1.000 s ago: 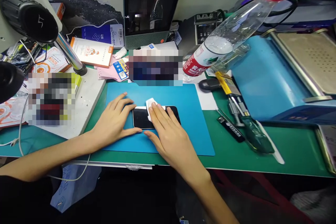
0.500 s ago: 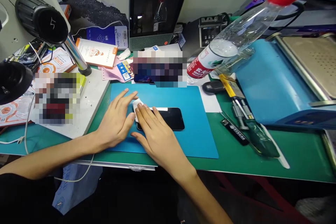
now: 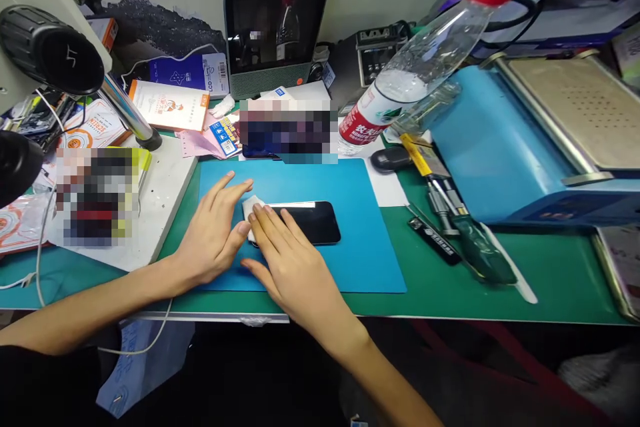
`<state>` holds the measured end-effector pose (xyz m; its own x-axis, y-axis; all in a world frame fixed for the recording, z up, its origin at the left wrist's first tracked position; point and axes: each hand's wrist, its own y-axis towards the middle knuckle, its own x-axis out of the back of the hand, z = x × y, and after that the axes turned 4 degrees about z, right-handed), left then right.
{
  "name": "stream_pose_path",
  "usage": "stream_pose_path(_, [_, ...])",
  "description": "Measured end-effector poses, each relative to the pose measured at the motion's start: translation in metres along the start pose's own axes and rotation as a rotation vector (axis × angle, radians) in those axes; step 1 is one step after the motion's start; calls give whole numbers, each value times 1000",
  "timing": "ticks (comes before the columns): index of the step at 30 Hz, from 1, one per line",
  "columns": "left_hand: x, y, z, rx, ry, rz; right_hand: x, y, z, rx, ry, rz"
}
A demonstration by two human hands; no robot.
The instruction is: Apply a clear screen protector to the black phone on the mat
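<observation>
On the blue mat (image 3: pixel 370 260) lies a phone (image 3: pixel 323 222) with a dark glass face, set lengthwise from left to right. A folded white wipe (image 3: pixel 249 211) rests on its left end. My right hand (image 3: pixel 293 267) holds the wipe beneath its outstretched fingertips, the fingers side by side and the thumb apart; they hide part of the phone. Just left of the wipe, my left hand (image 3: pixel 213 233) is raised with spread fingers and holds nothing. Its thumb tip comes close to the wipe, but I cannot tell whether they touch.
A tall plastic bottle (image 3: pixel 367 120) with a red cap leans behind the mat. To the right are a green-handled tool (image 3: pixel 483 253), a black strip (image 3: pixel 434 240) and a blue machine (image 3: pixel 480 167). Left stand a white board (image 3: pixel 165 213) and a metal post (image 3: pixel 125 107). A screen (image 3: pixel 273 27) stands behind.
The view has turned slightly right, so the whole bench appears farther left. Both hands keep nearly the same place over the phone, the right fingers still on the wipe.
</observation>
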<state>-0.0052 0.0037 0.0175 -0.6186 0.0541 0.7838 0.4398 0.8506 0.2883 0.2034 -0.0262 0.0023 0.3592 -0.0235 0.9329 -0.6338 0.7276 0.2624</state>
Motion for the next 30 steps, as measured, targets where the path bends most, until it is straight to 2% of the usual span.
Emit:
stream_pose_path(5, [-3,1,0,-17,18,85,5,-27,2,2,-15,-14])
stream_pose_path(11, [-4,3,0,-66,78,188,8,-15,-21,-55,-51,-31])
stream_pose_path(17, [-5,3,-1,-105,107,248,15,-48,-18,-44,-38,-33])
stream_pose_path(23, [-4,3,-1,-105,88,252,15,-37,-46,-75,-59,-43])
stream_pose_path(30, [-2,3,-2,-108,84,257,21,-59,-44,-99,-39,-67])
